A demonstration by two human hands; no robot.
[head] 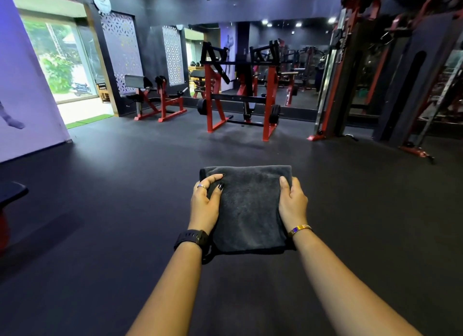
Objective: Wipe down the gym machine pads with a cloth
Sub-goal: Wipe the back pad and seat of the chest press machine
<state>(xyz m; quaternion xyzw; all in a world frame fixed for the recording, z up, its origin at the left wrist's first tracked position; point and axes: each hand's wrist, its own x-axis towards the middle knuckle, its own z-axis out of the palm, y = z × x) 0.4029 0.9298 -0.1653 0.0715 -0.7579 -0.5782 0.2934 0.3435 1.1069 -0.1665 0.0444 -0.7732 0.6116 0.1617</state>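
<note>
Held out over the dark rubber floor [100,210], the folded dark grey terry cloth [248,210], likely soft, light and floppy, is gripped along its side edges by left hand [204,205] and right hand [292,203], well apart from any pad

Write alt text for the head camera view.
Two bare hands, left hand and right hand, hold a folded dark grey cloth by its sides above a black gym floor. Red-framed weight machines stand beyond.

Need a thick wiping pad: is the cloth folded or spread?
Folded: the cloth is a compact rectangle with a rounded fold edge, gripped by left hand and right hand.
</note>
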